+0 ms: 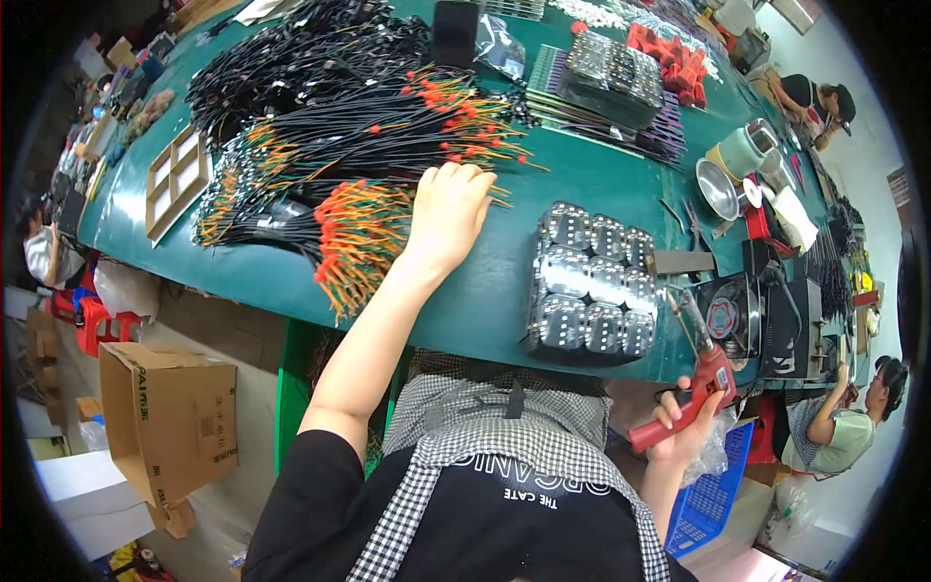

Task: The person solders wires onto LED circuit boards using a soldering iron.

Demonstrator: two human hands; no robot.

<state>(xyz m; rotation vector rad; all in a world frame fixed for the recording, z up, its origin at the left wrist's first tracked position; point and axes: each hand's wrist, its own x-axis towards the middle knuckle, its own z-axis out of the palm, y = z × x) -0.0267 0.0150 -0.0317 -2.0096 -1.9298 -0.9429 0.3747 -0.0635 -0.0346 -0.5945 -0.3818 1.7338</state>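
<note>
Near right, a red gun-shaped tool is gripped by the right hand, while black cables farther left are overlapped by the curled left hand, its hold indiscernible.

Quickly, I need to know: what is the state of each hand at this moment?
Left hand: fingers curled at the black cables; whether it grips one cannot be told.
Right hand: closed around the red gun-shaped tool.

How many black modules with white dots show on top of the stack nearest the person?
9 black modules: three in the far row, three in the middle row and three in the row nearest the person. More may be hidden underneath.
</note>
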